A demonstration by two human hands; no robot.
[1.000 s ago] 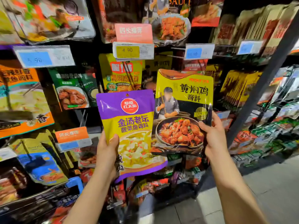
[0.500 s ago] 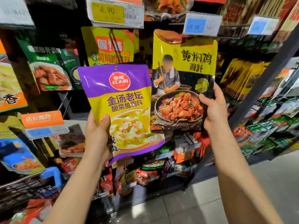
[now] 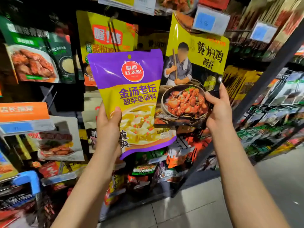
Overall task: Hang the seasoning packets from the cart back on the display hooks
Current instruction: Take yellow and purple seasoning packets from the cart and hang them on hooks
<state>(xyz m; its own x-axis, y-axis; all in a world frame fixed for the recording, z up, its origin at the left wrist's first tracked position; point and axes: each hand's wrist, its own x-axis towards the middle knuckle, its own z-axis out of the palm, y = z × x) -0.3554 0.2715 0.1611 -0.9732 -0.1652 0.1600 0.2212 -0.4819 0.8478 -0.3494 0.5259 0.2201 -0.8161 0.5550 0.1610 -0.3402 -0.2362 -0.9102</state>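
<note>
So I had a packet in each hand, and neither one was hung up yet. My left hand (image 3: 107,129) gripped the purple packet (image 3: 131,99) low on its left edge, thumb on the front and the other fingers curled behind it. My right hand (image 3: 217,111) pinched the yellow packet (image 3: 195,68) by its lower right edge, thumb on the front. Both packets were held up in front of the display rack (image 3: 269,71), side by side, with the purple one lapping a little over the yellow one. The small hole (image 3: 129,56) at the top of the purple packet was free, with no hook through it. The top of the yellow packet sat just under a blue price tag (image 3: 209,20), and I could not tell if it touched a hook. I judged both packets were left to hang. I could not see the cart.
</note>
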